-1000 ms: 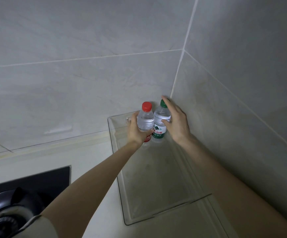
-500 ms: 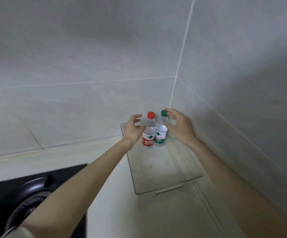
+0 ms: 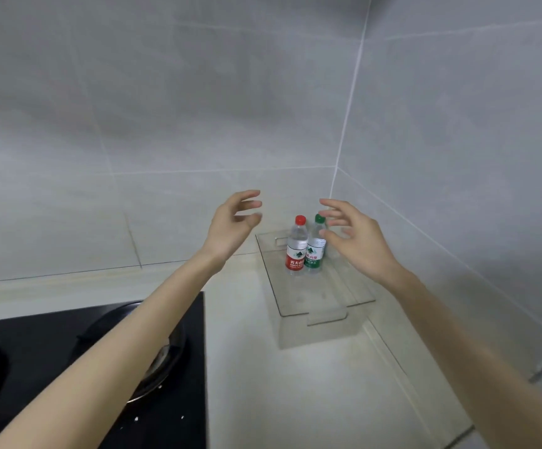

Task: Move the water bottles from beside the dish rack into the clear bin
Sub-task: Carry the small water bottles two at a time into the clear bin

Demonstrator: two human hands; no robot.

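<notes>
Item one, the clear bin (image 3: 295, 315): we note it on the pale counter (image 3: 295, 400), pushed into the far right corner where the two tiled walls (image 3: 198, 124) meet, long side running near to far. Items two and three, the water bottles: the red-capped bottle (image 3: 296, 247) and the green-capped bottle (image 3: 316, 251) stand upright inside the bin at its far end, side by side and touching, red on the left. Item four, the left hand (image 3: 234, 225): raised to the left of the bottles and apart from them, fingers spread and loosely curled, holding nothing. Item five, the right hand (image 3: 357, 241): raised on the right, fingers likewise spread and loosely curled, holding nothing. Its fingertips cross the green cap in the picture, and we cannot tell whether they touch it. Item six, a black stove (image 3: 68, 367), at the near left under the left forearm. The dish rack is not in view. We judge the step in hand to be the end of a placing, since both bottles seen sit in the bin and neither hand grips one. The next move, as we read it, calls for drawing both hands clear without tipping the green-capped bottle, then checking beside the dish rack for any bottle not yet moved.
</notes>
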